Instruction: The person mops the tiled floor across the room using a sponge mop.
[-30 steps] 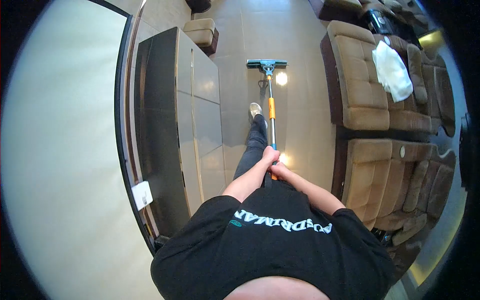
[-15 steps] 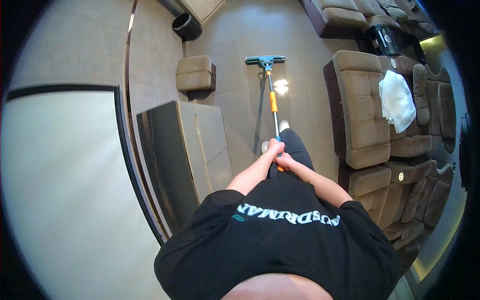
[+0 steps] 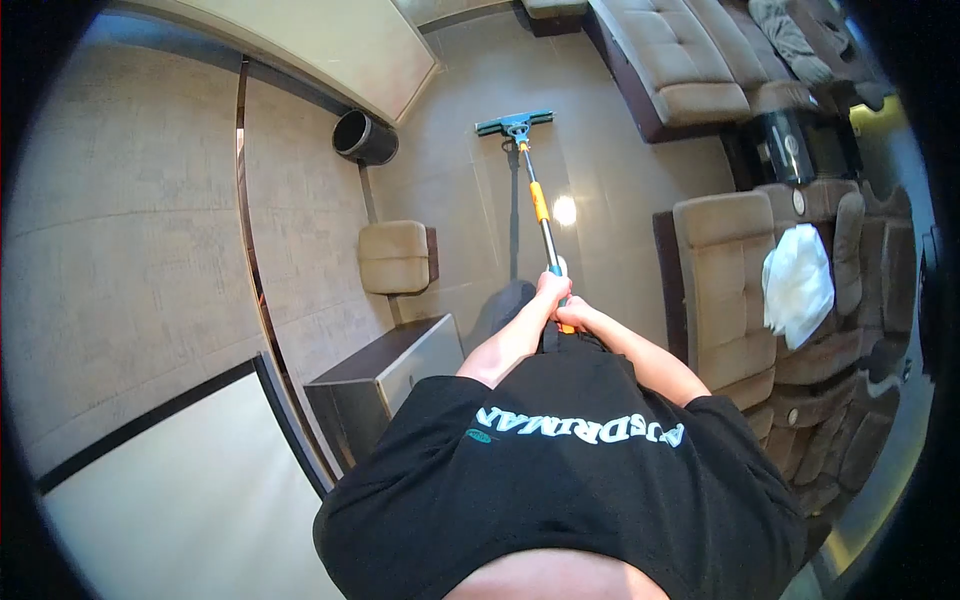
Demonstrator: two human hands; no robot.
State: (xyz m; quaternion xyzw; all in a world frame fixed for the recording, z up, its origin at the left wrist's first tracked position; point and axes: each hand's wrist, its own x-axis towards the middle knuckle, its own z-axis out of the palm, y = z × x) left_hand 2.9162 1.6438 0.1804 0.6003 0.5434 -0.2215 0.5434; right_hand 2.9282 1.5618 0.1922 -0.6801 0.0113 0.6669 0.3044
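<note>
Mop (image 3: 541,203): left hand (image 3: 552,287), right hand (image 3: 573,313) clasping handle (image 3: 548,242). Seemingly wiping floor (image 3: 625,235); next stroke should clear bin (image 3: 379,146) left of mop.

Grey tiled floor (image 3: 625,250); brown tufted sofas (image 3: 730,300) along right edge; patterned wall (image 3: 140,250), stool (image 3: 393,257) at left edge; bright reflection (image 3: 565,210) mid-floor

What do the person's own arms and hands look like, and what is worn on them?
Loose, short black fabric sleeves leave the forearms bare. The left hand and right hand look gloveless; no watch or bracelet shows.
</note>
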